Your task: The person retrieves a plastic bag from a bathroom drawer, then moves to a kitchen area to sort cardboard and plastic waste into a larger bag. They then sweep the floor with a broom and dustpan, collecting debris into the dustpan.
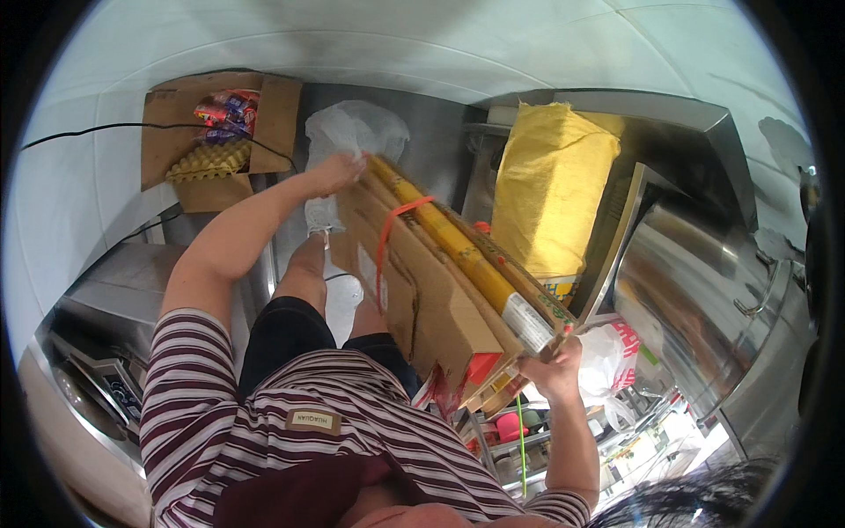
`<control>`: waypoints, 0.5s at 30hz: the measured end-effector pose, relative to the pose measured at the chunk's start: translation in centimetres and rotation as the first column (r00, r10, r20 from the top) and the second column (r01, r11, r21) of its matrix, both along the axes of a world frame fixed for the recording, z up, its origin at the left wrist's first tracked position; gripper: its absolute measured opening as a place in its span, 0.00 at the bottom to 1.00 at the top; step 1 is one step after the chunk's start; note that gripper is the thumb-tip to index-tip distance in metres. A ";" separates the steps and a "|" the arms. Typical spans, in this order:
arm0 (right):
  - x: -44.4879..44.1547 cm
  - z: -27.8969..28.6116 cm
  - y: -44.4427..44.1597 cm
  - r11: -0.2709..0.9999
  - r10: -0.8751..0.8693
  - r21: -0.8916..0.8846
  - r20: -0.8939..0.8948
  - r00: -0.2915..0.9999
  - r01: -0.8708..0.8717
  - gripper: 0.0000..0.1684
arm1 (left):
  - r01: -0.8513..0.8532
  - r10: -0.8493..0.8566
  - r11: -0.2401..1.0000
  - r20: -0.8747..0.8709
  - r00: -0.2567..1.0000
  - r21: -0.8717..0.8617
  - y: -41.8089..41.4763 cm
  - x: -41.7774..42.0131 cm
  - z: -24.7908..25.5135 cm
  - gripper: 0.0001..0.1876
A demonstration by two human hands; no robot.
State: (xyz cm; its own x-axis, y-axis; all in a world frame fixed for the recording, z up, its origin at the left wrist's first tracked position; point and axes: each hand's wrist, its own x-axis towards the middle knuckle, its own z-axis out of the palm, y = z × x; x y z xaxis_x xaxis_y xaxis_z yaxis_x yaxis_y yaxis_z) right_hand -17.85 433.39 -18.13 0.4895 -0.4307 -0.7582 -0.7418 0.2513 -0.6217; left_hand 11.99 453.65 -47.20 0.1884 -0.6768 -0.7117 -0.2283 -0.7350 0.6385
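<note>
A bundle of flattened cardboard boxes is held slanting across the front of my body. An orange strap runs around it, and a yellow wrapped length with a white label lies along its upper edge. My left hand grips the bundle's far upper-left end, close to a translucent plastic bag. At the lower-right end, my right hand holds the cardboard edges; its fingers are partly hidden.
An open carton holds snack packets and an egg tray. A yellow woven sack stands right, near a large steel pot. A white bag lies past my right hand. A black cable crosses the left.
</note>
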 end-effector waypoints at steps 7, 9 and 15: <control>1.1 -6.6 -0.7 0.995 0.090 -0.028 -0.058 0.994 -0.091 0.12 | 0.003 -0.034 0.968 -0.121 0.992 -0.249 1.6 -3.0 4.0 0.21; -0.4 -9.3 -0.8 1.000 0.005 -0.009 0.004 1.000 -0.005 0.13 | -0.102 0.088 0.991 -0.145 0.985 -0.088 4.3 -3.1 3.1 0.24; -1.7 -11.4 0.0 0.860 -0.510 0.101 0.161 0.845 0.500 0.18 | 0.170 -0.172 0.985 0.421 0.891 0.044 13.3 -1.1 -0.8 0.14</control>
State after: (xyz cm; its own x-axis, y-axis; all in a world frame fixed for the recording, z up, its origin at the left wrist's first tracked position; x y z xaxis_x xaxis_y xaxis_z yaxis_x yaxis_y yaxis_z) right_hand -19.54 433.41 -29.54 0.3424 -0.6163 -0.7092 -0.3834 0.5975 -0.7043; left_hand 10.89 466.95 -48.01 0.3533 -0.7218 -0.5952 -0.5973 -0.6637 0.4503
